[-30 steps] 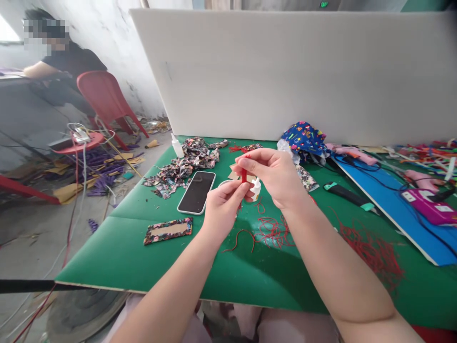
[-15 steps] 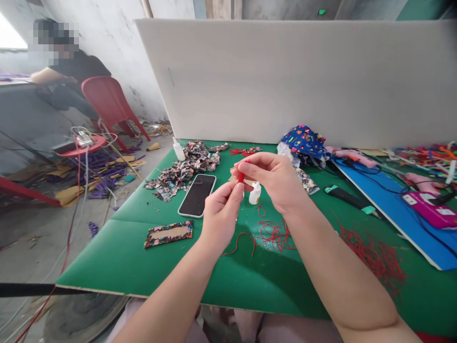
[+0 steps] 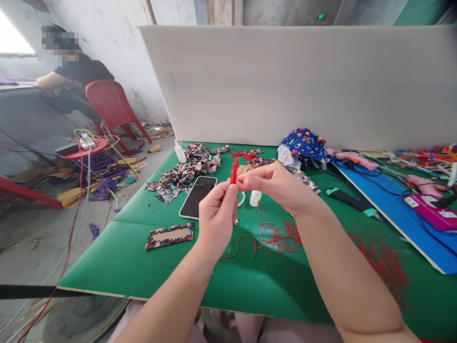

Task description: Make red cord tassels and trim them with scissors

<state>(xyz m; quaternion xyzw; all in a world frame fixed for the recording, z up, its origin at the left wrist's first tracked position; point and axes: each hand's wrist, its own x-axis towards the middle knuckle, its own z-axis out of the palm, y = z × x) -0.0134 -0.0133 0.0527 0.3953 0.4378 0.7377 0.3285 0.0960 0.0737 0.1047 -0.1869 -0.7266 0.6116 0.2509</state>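
Above the green table (image 3: 150, 267), my left hand (image 3: 216, 216) and my right hand (image 3: 274, 183) meet and both pinch a small bundle of red thread (image 3: 234, 170), which sticks up between the fingertips. Just behind the hands stands a small white glue bottle (image 3: 254, 197). Loose red thread (image 3: 274, 236) lies on the table under my right wrist. A black phone in a white case (image 3: 198, 196) lies face up to the left of my hands, and a fabric-covered cardboard frame (image 3: 169, 235) lies in front of it.
Patterned fabric scraps (image 3: 185, 169), a white bottle (image 3: 180, 152), blue printed cloth (image 3: 303, 143), a utility knife (image 3: 352, 202), a blue board (image 3: 396, 214) and pink glue guns (image 3: 430, 212) surround the work spot. A white panel (image 3: 303, 81) backs the table. Another person sits far left beside a red chair (image 3: 109, 107).
The red thread bundle now stands up higher above my fingertips. My right hand has dropped lower and turned, its fingers meeting my left hand's. The glue bottle stands uncovered.
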